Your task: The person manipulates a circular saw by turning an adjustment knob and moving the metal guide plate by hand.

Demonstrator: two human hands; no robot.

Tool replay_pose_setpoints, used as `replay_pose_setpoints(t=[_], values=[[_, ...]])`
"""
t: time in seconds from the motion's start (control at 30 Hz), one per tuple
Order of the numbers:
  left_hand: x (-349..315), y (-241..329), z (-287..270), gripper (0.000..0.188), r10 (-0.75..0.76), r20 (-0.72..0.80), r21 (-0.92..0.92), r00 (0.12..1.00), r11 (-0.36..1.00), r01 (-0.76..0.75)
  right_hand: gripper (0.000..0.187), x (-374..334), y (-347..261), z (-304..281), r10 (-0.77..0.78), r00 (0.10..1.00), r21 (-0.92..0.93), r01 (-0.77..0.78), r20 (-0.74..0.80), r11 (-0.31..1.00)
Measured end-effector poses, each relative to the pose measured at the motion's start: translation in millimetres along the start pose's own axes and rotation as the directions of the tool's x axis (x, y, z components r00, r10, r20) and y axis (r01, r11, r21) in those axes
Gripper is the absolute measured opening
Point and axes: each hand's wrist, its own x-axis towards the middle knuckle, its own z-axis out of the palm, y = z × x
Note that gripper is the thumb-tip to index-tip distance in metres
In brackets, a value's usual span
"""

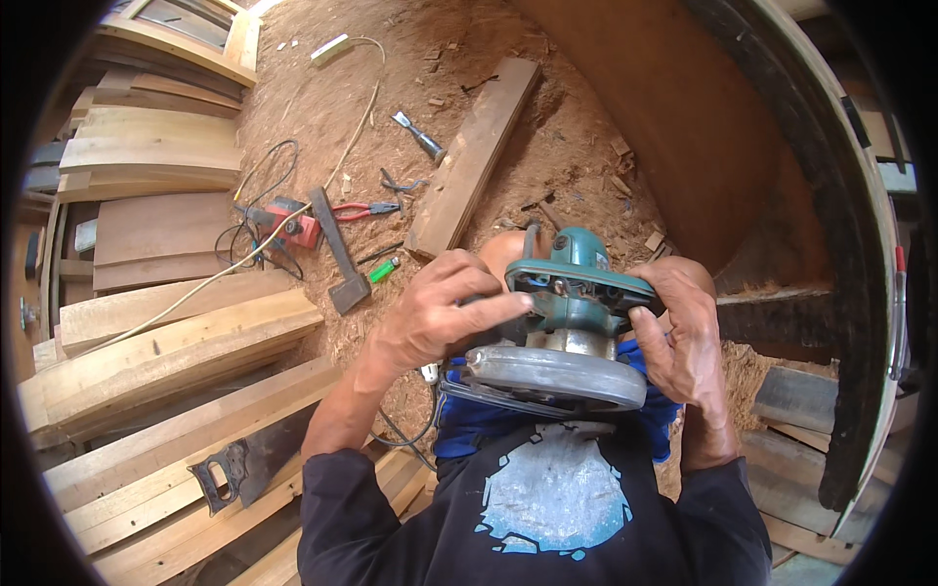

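Note:
A teal circular saw [578, 311] with a silver blade guard rests over my lap, held between both hands. My left hand [445, 305] is closed at the saw's left side, its index finger stretched across toward the housing. What its other fingers wrap round is partly hidden. On the other side, my right hand [684, 332] grips the right end of the saw's edge, thumb in front and fingers behind. A dark power cord [405, 441] hangs below the saw on the left. The blade itself is mostly hidden by the guard.
Sawdust covers the ground. Ahead lie a thick plank [479, 156], a chisel-like tool [420, 137], red-handled pliers [366, 209], a hammer [338, 252], a green lighter [385, 270] and a red power tool [293, 223]. Stacked boards [166, 332] with a handsaw [244, 469] fill the left.

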Motion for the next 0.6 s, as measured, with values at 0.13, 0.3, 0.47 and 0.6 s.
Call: replay_pose_setpoints(t=[0.13,0.3,0.47,0.6], values=[[11.3,-3.7,-3.8,0.037,0.108,0.181,0.166,0.978,0.976,-0.139,0.032,1.6,-3.2,-2.5,0.029,1.000,-0.002,-0.029,0.011,1.000],[9.9,-7.6,-2.6,0.038,0.092,0.211,0.106,0.973,0.987,-0.117,0.032,1.5,0.2,1.5,-0.022,1.000,-0.045,0.022,-0.007,0.999],[5.5,-15.1,0.5,0.039,0.106,0.191,0.021,0.976,0.994,-0.112,0.032,2.7,-2.9,0.9,0.009,1.000,-0.076,-0.008,0.008,0.997],[-4.7,-20.3,0.0,0.040,0.082,0.202,-0.048,0.976,0.996,-0.074,0.031,5.7,-4.9,5.4,0.005,1.000,-0.098,-0.006,-0.005,0.995]])
